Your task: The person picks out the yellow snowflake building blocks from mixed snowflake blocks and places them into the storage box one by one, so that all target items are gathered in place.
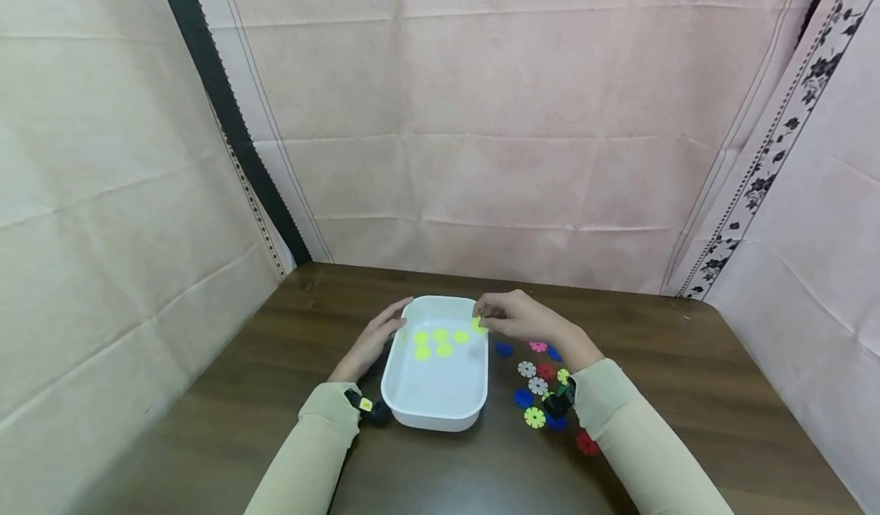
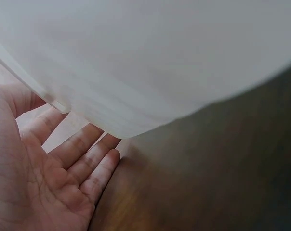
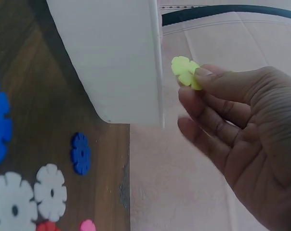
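A white rectangular tray (image 1: 436, 393) stands on the table, with several yellow-green flower-shaped discs (image 1: 444, 350) lying apart on its bottom. My left hand (image 1: 374, 339) rests at the tray's far left corner, its fingers fairly straight along the outside and the thumb by the rim. Over the tray's far right rim, my right hand (image 1: 512, 318) pinches one yellow-green flower disc (image 3: 185, 71) between thumb and forefinger. That disc is upright in the right wrist view, beyond the tray's edge. The other fingers of this hand curl loosely below it.
Right of the tray lies a loose spread of flower discs: blue (image 1: 524, 398), white (image 1: 538, 386), red (image 1: 587, 443), pink (image 1: 538, 347) and yellow-green (image 1: 534, 417). My right forearm passes over part of it. Pale cloth (image 1: 481, 156) hangs behind the brown table (image 1: 241, 423) and at both sides.
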Demonstrator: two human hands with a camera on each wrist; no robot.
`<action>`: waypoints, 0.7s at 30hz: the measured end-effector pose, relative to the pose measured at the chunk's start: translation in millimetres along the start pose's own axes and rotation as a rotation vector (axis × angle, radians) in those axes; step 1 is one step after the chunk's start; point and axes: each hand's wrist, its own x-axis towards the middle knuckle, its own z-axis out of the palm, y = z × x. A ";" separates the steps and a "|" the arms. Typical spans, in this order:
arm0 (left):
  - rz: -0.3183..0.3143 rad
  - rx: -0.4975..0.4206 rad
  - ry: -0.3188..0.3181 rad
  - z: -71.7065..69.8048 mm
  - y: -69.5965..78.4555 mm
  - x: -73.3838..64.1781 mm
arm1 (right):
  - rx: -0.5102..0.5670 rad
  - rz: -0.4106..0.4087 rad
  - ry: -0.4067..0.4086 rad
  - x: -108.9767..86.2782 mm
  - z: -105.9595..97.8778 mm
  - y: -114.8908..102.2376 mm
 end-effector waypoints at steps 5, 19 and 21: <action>0.007 0.001 0.005 1.2 -3.0 -1.1 | -0.011 0.028 -0.047 12.4 5.9 -0.4; -0.003 0.009 0.022 1.9 -4.2 -0.4 | -0.159 0.091 -0.307 42.5 24.8 -8.6; -0.003 0.011 0.022 1.3 -3.6 0.0 | -0.194 0.107 -0.343 45.6 28.9 -9.9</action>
